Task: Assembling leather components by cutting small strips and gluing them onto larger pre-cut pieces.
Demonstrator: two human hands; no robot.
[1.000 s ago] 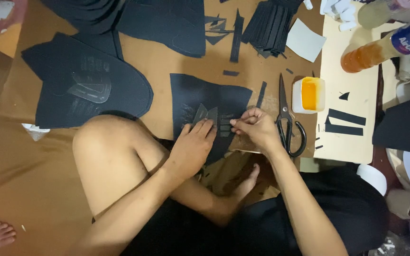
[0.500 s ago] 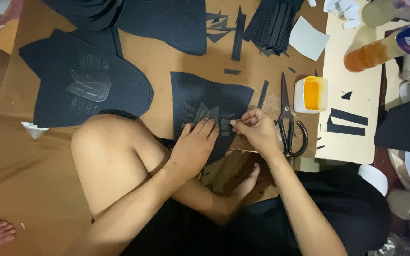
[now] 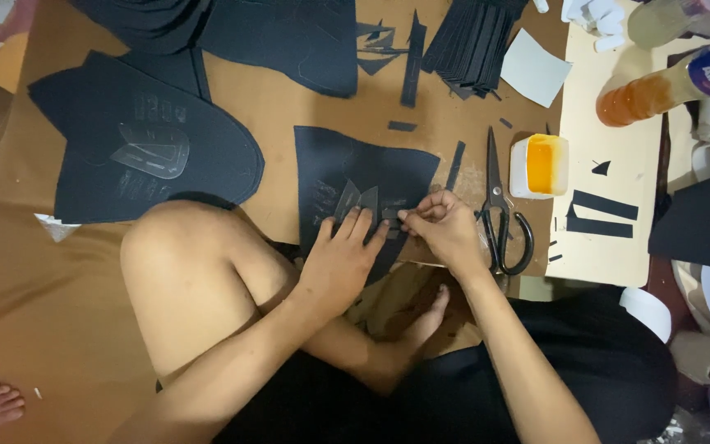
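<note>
A black sheet of material (image 3: 334, 160) lies on brown paper in front of me. My left hand (image 3: 340, 261) presses flat on a clear plastic template (image 3: 357, 200) that rests on the sheet. My right hand (image 3: 445, 228) is pinched at the template's right edge, fingertips together on something small that I cannot make out. Black-handled scissors (image 3: 499, 210) lie just right of that hand.
A larger black piece (image 3: 92, 131) with another clear template (image 3: 151, 150) lies to the left. A stack of black strips (image 3: 474, 41), a small tub of orange glue (image 3: 539, 165), a pale board (image 3: 610, 99) with strips, and bottles (image 3: 659, 86) sit beyond. My bare knee (image 3: 182, 271) is raised at left.
Both hands stay on the template over the black sheet; the fingers have shifted only slightly.
</note>
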